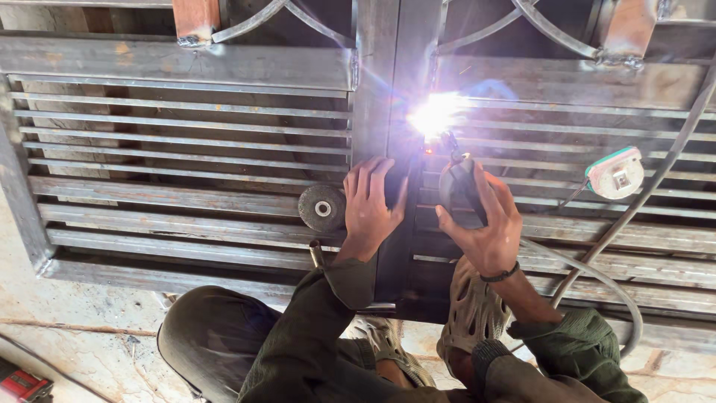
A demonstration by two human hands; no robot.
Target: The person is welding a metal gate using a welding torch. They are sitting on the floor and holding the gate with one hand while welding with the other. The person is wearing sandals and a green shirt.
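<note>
A steel gate [186, 205] with slatted panels lies flat on the ground. My right hand [485, 220] grips a welding electrode holder [459, 186], whose tip burns in a bright white arc [436, 116] on the gate's centre post [388, 97]. My left hand [369, 205] rests flat on that centre post, just left of the holder, fingers spread and holding nothing. A grey cable [597, 276] runs from the holder off to the right.
A round grinding disc [322, 209] lies on the slats left of my left hand. A white and green plug-like device [616, 174] sits on the right slats. My feet in perforated clogs [473, 310] stand on the gate's lower rail. A red tool [22, 384] lies at bottom left on the concrete floor.
</note>
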